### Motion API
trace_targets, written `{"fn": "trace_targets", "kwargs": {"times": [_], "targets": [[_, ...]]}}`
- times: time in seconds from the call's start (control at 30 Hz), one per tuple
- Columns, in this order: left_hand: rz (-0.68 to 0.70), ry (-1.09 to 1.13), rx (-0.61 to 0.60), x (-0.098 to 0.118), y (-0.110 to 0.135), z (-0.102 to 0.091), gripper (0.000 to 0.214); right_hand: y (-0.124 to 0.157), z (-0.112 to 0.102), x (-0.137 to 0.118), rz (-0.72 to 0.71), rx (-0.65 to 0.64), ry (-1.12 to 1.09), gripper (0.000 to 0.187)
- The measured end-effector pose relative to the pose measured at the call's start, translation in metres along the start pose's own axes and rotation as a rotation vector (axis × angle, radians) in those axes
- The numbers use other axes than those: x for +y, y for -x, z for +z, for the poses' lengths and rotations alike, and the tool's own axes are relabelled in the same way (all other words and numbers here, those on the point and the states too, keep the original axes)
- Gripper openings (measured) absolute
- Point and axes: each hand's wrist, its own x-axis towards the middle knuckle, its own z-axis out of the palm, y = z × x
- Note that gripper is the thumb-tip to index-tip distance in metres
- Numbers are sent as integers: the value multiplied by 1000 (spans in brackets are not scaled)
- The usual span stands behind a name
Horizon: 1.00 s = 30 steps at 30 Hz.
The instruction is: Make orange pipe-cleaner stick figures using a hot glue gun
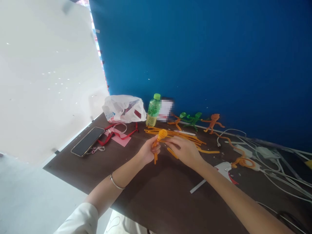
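Note:
My left hand (148,151) is closed around a partly shaped orange pipe-cleaner figure (162,134). Its rounded, coiled head sticks up above my fingers, and loose stems hang down below them. My right hand (184,150) comes in from the right with its fingers pinched together on an orange strand beside the head; the fingertips partly hide it. Behind both hands lies a loose pile of orange pipe cleaners (195,139) on the dark table. A short folded orange piece (172,153) rests under my right hand.
Against the blue wall stand a green bottle (153,112), a green figure (195,120) and an orange figure (213,123). A plastic bag (124,109) and phone (88,141) lie left. At right are white cables (270,162), a glue gun (223,168) and a glue stick (198,186).

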Motion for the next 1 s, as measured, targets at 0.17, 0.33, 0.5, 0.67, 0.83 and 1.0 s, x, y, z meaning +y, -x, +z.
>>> {"fn": "trace_targets", "kwargs": {"times": [0.17, 0.33, 0.5, 0.67, 0.83, 1.0], "targets": [[42, -254, -92, -2, 3, 2, 24, -10, -23, 20, 92, -281, -260, 25], [36, -602, -155, -6, 9, 9, 22, -23, -46, 36, 149, -625, -313, 22], [83, -875, -168, -8, 14, 15, 23, -34, -54, 30, 137, -761, -246, 19], [252, -971, -58, -13, 9, 9, 23, -36, -50, 10, 210, -552, -40, 20], [389, -1031, 122, -17, 4, 3, 20, -30, -42, -13, 237, -368, 115, 17], [515, -922, 235, -20, 6, 6, 19, -13, -24, -28, 66, -136, 236, 21]]}}
